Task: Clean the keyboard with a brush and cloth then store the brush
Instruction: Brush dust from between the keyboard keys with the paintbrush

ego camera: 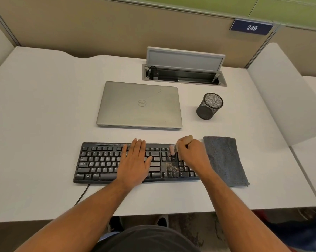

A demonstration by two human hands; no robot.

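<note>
A black keyboard (99, 162) lies across the front of the white desk (44, 106). My left hand (136, 159) rests flat on its middle keys with fingers straight. My right hand (192, 153) grips a small brush (172, 149) with a wooden handle; the pale bristles touch the keys at the keyboard's upper right. Specks of debris (170, 167) lie on the keys near the arrow block. A folded grey cloth (224, 160) lies just right of the keyboard. A black mesh pen holder (210, 106) stands behind it, tilted in view and with nothing visible inside.
A shut silver laptop (139, 105) lies behind the keyboard. Behind that, a cable box (184, 75) in the desk has its lid raised. The keyboard's cable (82, 195) runs off the front edge. Partition walls enclose the desk at the back and right.
</note>
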